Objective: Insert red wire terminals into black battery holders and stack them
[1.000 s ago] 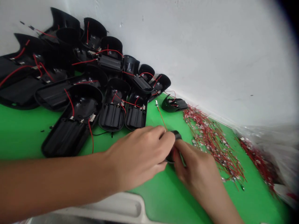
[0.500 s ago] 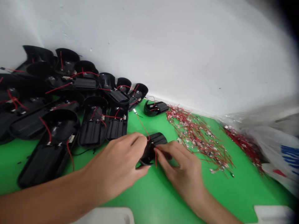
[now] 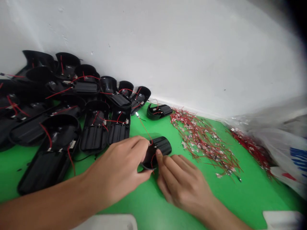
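My left hand is closed around the near left side of a black plastic battery housing, with thumb and fingers on its curved rim. My right hand has its index fingertip pressed at a small metal contact inside the housing. Its other fingers are curled under, and whether they hold anything is hidden. A short red wire curves beside that fingertip and hangs past the rim. Another red wire runs from the housing's far side to a small white connector on the green table.
A pile of similar black housings with red wires fills the left. One more housing lies by the white wall. Loose red wires with metal tabs spread to the right, near another wire bundle and a plastic bag.
My right hand has gone from pinching the short red wire to pressing its index fingertip on the contact. The wire now bends over the rim. My left hand keeps its grip.
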`<state>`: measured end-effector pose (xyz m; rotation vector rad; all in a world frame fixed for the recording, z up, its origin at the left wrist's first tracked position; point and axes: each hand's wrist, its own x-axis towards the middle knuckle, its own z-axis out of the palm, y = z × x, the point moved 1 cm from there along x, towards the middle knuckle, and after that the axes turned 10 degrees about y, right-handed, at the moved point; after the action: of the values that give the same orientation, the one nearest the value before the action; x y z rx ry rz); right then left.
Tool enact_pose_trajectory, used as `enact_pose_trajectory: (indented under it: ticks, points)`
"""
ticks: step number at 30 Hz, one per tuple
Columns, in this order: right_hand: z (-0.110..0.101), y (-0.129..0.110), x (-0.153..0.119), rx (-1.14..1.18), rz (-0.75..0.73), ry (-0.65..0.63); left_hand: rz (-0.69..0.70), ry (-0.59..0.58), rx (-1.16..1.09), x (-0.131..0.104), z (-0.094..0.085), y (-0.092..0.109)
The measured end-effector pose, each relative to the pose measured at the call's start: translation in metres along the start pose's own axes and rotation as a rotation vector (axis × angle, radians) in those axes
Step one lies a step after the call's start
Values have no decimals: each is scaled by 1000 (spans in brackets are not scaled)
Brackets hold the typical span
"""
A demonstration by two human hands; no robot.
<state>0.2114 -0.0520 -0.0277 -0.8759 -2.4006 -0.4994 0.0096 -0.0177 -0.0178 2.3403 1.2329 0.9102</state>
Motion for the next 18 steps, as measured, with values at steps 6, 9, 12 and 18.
enact_pose_trajectory:
  ticks: [6,9,12,18]
  points:
    - [1,-2,-1,12,1,-2,-12,2,-22,2,0,0]
    - [2,1,-4,45,14,-12,-14,6,-32,3,0,-1]
    - [3,7,-5,171,123,42,-20,16,-35,1,0,-3]
    - [0,16,1,415,448,244,21,25,-4,0,0,-4]
